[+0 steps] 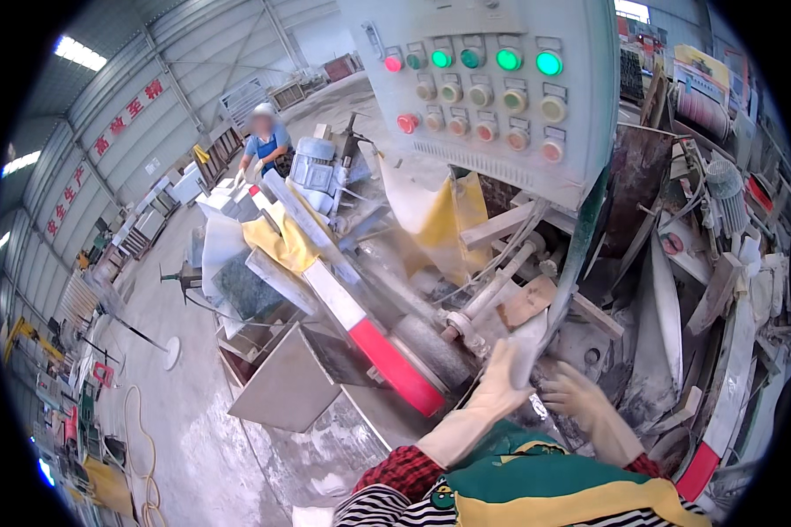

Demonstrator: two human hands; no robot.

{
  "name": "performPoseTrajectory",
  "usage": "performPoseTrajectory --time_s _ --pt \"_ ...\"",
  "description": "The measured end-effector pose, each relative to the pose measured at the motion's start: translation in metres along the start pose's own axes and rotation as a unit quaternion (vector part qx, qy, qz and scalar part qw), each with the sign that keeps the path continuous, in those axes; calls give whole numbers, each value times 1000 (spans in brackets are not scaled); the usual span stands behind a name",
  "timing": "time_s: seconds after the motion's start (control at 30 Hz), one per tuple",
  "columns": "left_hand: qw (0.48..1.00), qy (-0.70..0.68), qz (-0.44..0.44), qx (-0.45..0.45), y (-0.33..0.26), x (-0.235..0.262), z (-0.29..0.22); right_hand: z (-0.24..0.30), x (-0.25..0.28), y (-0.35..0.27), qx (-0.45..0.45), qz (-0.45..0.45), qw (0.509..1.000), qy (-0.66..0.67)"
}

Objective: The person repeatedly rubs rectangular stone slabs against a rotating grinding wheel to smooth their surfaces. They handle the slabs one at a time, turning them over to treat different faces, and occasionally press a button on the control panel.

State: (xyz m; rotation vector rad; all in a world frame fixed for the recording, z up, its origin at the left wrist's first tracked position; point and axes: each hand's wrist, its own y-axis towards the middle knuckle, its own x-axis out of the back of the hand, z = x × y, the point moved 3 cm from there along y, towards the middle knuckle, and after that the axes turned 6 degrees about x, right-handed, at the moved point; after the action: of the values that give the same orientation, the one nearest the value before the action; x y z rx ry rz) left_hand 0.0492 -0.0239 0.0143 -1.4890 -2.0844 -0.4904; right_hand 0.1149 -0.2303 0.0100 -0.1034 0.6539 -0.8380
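Both my hands wear cream gloves and are at the lower middle, in front of a dusty machine. My left hand has its fingers upright against a pale flat slab-like piece, which seems to sit between fingers and thumb; blur hides its exact kind. Just right of it, my right hand is slightly smeared, its fingers apart and pointing left, with nothing visible in it. Beyond the hands are a dusty roller shaft and a brown board scrap.
A control box with lit green buttons hangs above the machine. A red-and-white rail runs away to the left, with yellow cloth over it. Farther back, a person in blue stands by stacked slabs. Boards and machine parts crowd the right.
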Motion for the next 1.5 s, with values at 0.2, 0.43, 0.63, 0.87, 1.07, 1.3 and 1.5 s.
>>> performPoseTrajectory --time_s 0.2,0.43,0.63,0.87,1.07,1.3,1.5 --pt "969 3 120 -218 10 16 -16 -19 -41 46 181 -146 972 -32" --pt "931 320 -177 -15 61 148 239 -64 160 -22 331 -536 776 43" --pt "821 526 -207 83 37 114 303 -26 271 -198 451 -664 580 141" --pt "836 501 -175 137 32 120 275 -52 362 -278 262 -839 474 -45" --pt "861 456 -197 108 22 113 289 -51 368 -277 88 -871 482 -31" --pt "853 462 -233 69 -1 105 192 -50 403 -302 101 -764 609 -190" --pt "877 394 -210 177 4 84 168 -65 467 -335 28 -742 584 -329"
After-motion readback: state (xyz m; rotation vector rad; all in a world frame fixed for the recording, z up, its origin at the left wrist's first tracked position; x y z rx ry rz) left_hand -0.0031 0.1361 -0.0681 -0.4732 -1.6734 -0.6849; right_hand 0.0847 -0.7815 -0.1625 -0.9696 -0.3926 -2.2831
